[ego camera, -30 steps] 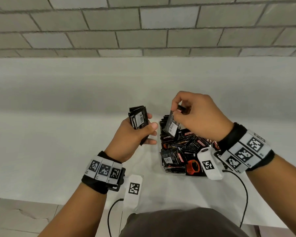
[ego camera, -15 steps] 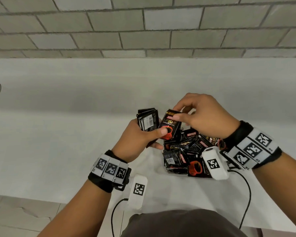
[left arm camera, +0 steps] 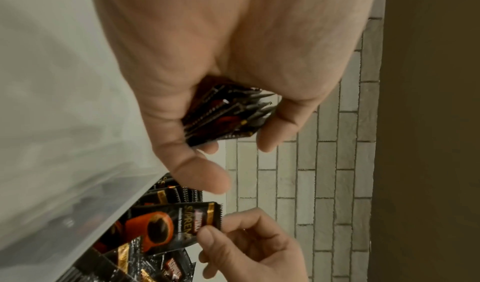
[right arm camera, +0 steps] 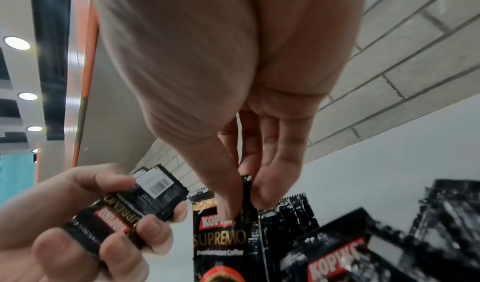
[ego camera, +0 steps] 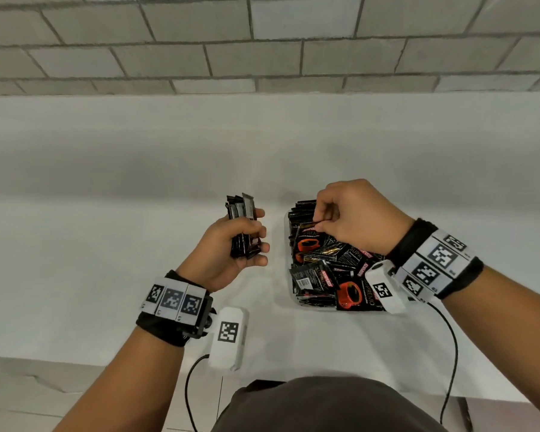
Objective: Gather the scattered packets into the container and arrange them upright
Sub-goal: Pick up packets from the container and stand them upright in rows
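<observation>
My left hand (ego camera: 253,241) grips a stack of black coffee packets (ego camera: 242,219) upright, just left of the container; in the left wrist view the stack (left arm camera: 228,111) sits between thumb and curled fingers. My right hand (ego camera: 320,224) is over the far end of the clear container (ego camera: 286,285) and pinches the top edge of a packet with an orange cup (ego camera: 307,241), seen closely in the right wrist view (right arm camera: 221,241). Several packets (ego camera: 303,207) stand upright at the container's far end. Others (ego camera: 325,275) lie jumbled in the near part.
The white counter (ego camera: 106,260) spreads left and behind the container up to a grey brick wall (ego camera: 262,42). Wrist camera cables (ego camera: 449,353) hang over the counter's front edge.
My right hand moved from beside the left hand's stack back to the container, where it pinches an orange-cup packet. The left hand and its stack shifted slightly away to the left.
</observation>
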`<state>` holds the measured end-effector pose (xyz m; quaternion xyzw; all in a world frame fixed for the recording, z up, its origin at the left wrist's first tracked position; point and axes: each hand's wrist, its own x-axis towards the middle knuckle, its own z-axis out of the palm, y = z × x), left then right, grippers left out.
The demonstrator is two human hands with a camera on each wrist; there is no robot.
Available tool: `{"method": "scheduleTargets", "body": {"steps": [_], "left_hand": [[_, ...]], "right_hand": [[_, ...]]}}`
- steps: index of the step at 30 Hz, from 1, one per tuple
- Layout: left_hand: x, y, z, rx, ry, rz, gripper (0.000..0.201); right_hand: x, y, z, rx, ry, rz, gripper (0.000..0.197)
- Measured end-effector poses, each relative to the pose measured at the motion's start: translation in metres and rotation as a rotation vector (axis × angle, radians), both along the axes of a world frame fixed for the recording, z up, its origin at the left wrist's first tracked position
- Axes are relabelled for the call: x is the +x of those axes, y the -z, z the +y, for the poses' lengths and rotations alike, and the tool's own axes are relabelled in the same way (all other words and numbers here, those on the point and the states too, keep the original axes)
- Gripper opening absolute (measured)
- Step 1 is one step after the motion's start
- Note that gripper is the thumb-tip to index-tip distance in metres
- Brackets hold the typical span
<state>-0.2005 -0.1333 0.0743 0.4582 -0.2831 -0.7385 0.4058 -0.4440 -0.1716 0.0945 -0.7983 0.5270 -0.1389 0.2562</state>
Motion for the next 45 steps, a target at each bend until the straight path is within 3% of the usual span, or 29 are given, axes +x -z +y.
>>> {"method": "scheduleTargets", "body": {"steps": [9, 15, 20, 24, 27, 32, 34, 36, 39, 41, 43, 45], "left_hand": [[-0.002, 0.000, 0.000, -0.026, 0.102, -0.092, 0.048], [0.003, 0.000, 0.001, -0.015, 0.156, -0.111, 0.050], [0.002, -0.006, 0.000, -0.037, 0.119, -0.129, 0.029], [-0.001, -0.011, 0.004, -0.054, 0.106, -0.150, 0.028], [-0.003, -0.016, 0.007, -0.069, 0.130, -0.143, 0.024], [-0.011, -0.019, 0.011, -0.123, 0.183, -0.158, 0.027], [-0.016, -0.021, 0.012, -0.156, 0.197, -0.162, 0.032], [-0.021, -0.021, 0.011, -0.189, 0.194, -0.157, 0.036], [-0.023, -0.021, 0.010, -0.163, 0.118, -0.128, 0.034], [-0.022, -0.021, 0.009, -0.112, 0.078, -0.092, 0.045], [-0.023, -0.022, 0.009, -0.067, 0.068, -0.034, 0.056], [-0.023, -0.025, 0.009, -0.077, 0.053, 0.026, 0.050]], "right_hand": [[0.012, 0.004, 0.005, -0.040, -0.001, 0.308, 0.015], [0.019, 0.005, 0.006, 0.034, 0.059, 0.327, 0.027], [0.018, 0.003, 0.000, 0.054, 0.053, 0.306, 0.028], [0.020, 0.003, 0.000, 0.039, 0.005, 0.353, 0.033], [0.015, -0.008, 0.000, 0.019, -0.002, 0.266, 0.031], [0.008, -0.035, 0.006, -0.007, 0.100, -0.163, 0.018], [0.009, -0.040, 0.010, 0.047, 0.076, -0.220, 0.025], [0.010, -0.039, 0.013, 0.040, 0.052, -0.225, 0.020], [0.008, -0.039, 0.015, -0.142, 0.179, -0.404, 0.007], [0.010, -0.041, 0.017, -0.291, 0.206, -0.555, 0.007], [0.018, -0.038, 0.025, -0.369, 0.065, -0.512, 0.007], [0.025, -0.027, 0.034, -0.354, -0.121, -0.380, 0.008]]}}
